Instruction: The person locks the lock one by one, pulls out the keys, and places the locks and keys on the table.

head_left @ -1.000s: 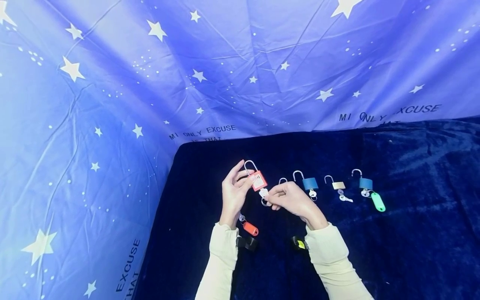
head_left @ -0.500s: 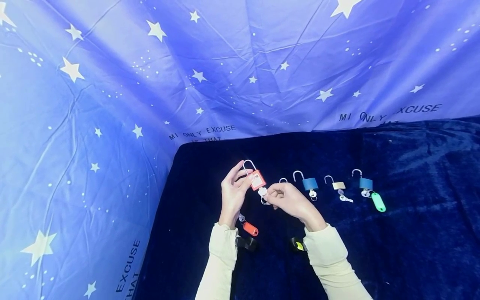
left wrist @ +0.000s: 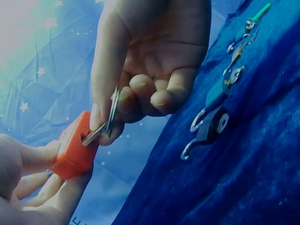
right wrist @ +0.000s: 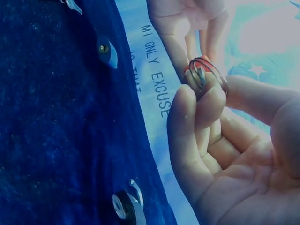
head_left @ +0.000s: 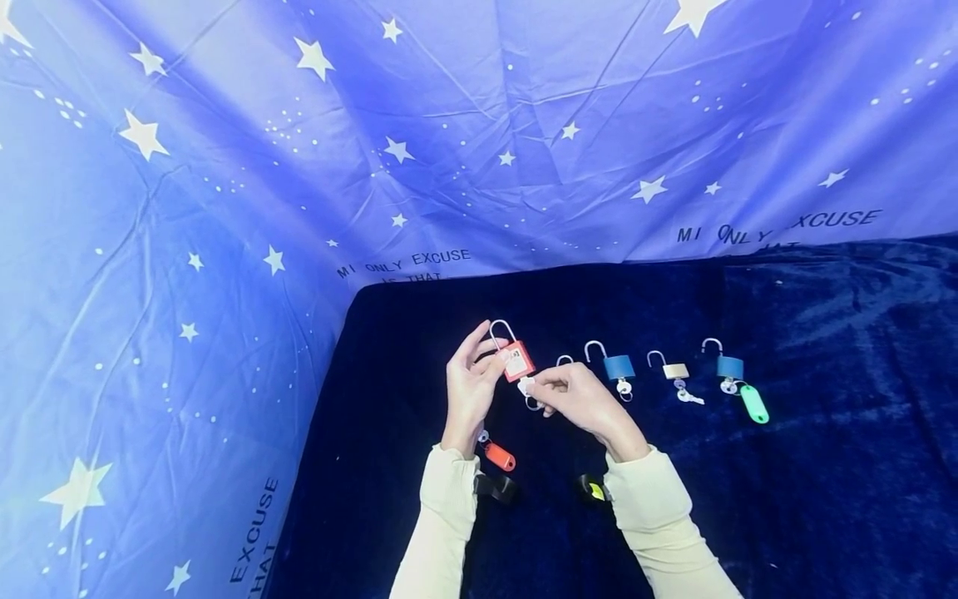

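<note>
My left hand (head_left: 467,387) holds up a red padlock (head_left: 518,363) by its body, thumb on the pale label and fingers behind. The silver shackle points away from me. My right hand (head_left: 587,408) pinches a key (left wrist: 93,137) between thumb and forefinger; its blade sits in the keyhole at the padlock's bottom end. A split key ring (left wrist: 112,112) hangs from the key, beside the right fingertips. The right wrist view shows the ring's loops (right wrist: 216,70) in front of the padlock, which is mostly hidden by fingers there.
Dark blue velvet cloth (head_left: 838,499) covers the table. Right of my hands lie a blue padlock (head_left: 619,366), a brass padlock (head_left: 675,371) and another blue padlock (head_left: 729,366) with a green tag (head_left: 756,403), shackles open. An orange key tag (head_left: 500,457) shows by my left wrist.
The padlock and left hand have shifted slightly right over the last half second. My right fingers stay on the key, a little closer in. The other padlocks have not moved.
</note>
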The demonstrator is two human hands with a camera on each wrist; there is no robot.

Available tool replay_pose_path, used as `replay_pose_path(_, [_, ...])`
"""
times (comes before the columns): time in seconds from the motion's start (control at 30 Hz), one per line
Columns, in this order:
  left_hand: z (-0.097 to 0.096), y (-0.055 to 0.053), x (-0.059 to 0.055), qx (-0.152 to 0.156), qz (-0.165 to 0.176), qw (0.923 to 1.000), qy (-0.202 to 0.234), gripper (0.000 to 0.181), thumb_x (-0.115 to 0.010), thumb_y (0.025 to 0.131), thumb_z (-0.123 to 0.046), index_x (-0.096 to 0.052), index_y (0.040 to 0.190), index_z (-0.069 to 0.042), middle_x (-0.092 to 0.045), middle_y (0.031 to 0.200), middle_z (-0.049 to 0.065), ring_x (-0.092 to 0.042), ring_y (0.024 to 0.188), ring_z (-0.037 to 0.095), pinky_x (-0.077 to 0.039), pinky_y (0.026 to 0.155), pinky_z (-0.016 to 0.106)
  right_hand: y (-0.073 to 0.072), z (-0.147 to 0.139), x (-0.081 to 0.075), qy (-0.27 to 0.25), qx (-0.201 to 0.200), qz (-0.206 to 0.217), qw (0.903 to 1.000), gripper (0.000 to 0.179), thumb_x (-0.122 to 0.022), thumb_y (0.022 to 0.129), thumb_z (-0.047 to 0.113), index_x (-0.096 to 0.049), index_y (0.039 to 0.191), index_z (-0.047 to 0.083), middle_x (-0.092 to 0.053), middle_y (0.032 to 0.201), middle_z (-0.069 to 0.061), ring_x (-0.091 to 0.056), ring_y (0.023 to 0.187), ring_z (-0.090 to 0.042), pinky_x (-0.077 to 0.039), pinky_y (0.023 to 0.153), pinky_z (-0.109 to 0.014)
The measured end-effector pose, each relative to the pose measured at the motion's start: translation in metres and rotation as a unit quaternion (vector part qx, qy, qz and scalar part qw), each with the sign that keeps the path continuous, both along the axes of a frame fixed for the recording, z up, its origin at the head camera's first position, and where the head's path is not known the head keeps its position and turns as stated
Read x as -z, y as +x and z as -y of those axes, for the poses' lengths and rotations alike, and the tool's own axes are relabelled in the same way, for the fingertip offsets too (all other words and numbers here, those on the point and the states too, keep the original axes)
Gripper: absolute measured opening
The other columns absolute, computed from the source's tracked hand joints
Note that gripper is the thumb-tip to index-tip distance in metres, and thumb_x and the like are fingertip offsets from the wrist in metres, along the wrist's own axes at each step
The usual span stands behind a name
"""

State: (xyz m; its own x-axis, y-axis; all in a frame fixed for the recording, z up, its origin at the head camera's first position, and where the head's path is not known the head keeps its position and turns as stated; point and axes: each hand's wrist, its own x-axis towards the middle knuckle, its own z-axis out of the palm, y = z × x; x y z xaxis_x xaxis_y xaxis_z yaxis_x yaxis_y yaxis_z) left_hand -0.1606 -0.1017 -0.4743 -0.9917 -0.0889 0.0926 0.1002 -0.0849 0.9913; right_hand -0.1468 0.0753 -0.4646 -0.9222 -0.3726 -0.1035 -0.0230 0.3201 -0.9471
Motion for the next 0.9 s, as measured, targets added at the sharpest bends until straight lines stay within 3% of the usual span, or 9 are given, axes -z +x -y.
replay_pose_path(0.47, [-0.003,0.003,0.002,-0.032,0.022,0.9992,0.013,0.054,-0.069,0.086,0.006,-0.055,0.138,-0.002,-0.07,0.106,0.022,-0.071,0.08,0.008,-0.056,0.08,0.023,0.004,0.001,-0.002,-0.001,0.02,-0.003,0.9998,0.015,-0.067,0.092,0.006,-0.07,0.08,-0.004,-0.06,0.064,-0.001,-0.061,0.058,-0.014,-0.059,0.063,-0.038])
replay_pose_path(0.7, [0.018,-0.006,0.0,-0.13,0.034,0.9887,0.066,0.052,-0.068,0.086,0.006,-0.057,0.136,-0.001,-0.071,0.095,0.004,-0.069,0.079,0.007,-0.056,0.071,0.018,0.008,-0.005,-0.006,-0.02,0.002,0.017,0.9997,0.016,-0.07,0.091,0.01,-0.074,0.089,-0.006,-0.071,0.074,-0.011,-0.061,0.06,-0.013,-0.058,0.062,-0.033])
replay_pose_path(0.9, [0.021,-0.01,0.0,-0.114,0.038,0.991,0.06,0.053,-0.068,0.088,0.004,-0.054,0.139,-0.002,-0.071,0.099,0.005,-0.07,0.081,0.008,-0.057,0.073,0.019,0.007,-0.011,-0.007,-0.016,-0.005,0.02,0.9997,0.016,-0.069,0.091,0.009,-0.073,0.085,-0.006,-0.069,0.07,-0.007,-0.059,0.059,-0.012,-0.056,0.06,-0.029])
